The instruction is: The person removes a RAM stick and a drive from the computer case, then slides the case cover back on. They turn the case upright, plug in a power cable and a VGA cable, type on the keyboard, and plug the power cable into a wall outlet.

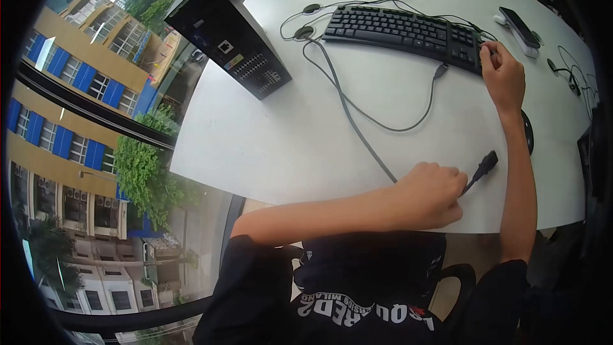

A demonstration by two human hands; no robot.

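My left hand (431, 195) is closed in a fist around a grey power cable (357, 124) above the table's near edge. A black plug (488, 162) on the cable sticks out past my fingers to the right. Farther up, my right hand (504, 76) has its thumb and fingers closed at the right end of a black keyboard (396, 30); its fingertips are partly hidden. Another black connector (440, 71) lies just below the keyboard, its grey cord looping left. A black mouse (527, 131) shows partly behind my right forearm.
A black computer tower (233, 41) stands at the table's left side, beside a large window. A phone (518, 25) rests on a white object at the upper right. Thin black cables (568, 76) lie at the right. The white table (255, 147) has a curved far edge.
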